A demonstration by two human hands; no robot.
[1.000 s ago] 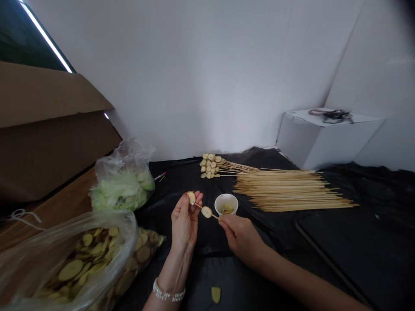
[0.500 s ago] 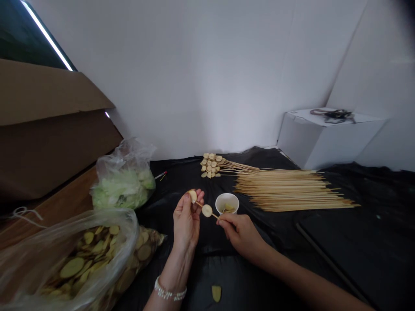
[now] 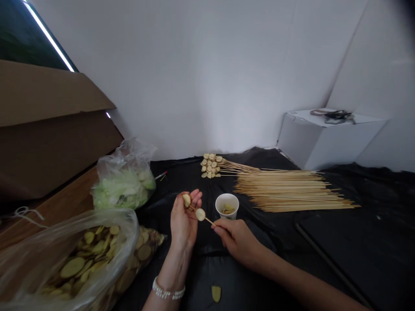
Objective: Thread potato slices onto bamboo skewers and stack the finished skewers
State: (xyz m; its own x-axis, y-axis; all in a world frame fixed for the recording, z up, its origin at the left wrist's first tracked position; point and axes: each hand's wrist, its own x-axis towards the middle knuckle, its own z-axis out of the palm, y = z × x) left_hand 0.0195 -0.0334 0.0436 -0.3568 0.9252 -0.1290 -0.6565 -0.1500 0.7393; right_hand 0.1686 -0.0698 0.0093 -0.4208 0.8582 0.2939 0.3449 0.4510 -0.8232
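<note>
Between my hands is a thin wooden skewer (image 3: 209, 221) with a round pale slice (image 3: 200, 214) partway along it. My right hand (image 3: 240, 239) pinches the skewer's near end. At its far end another slice (image 3: 186, 200) rests against the thumb of my left hand (image 3: 184, 220), whose palm is turned up with the fingers curled around the slice. A white cup (image 3: 227, 205) with some slices inside stands just beyond my right hand. Several slices fill the open plastic bag (image 3: 131, 233) at the lower left.
Loaded skewers (image 3: 211, 165) lie at the back beside a wide bundle of bare skewers (image 3: 292, 190). A bag of pale green leaves (image 3: 121, 190) stands left. One loose slice (image 3: 216, 293) lies in front; a white box (image 3: 327, 136) is back right.
Both hands have shifted slightly left and down with the skewer. My left fingers have spread a little from the end slice.
</note>
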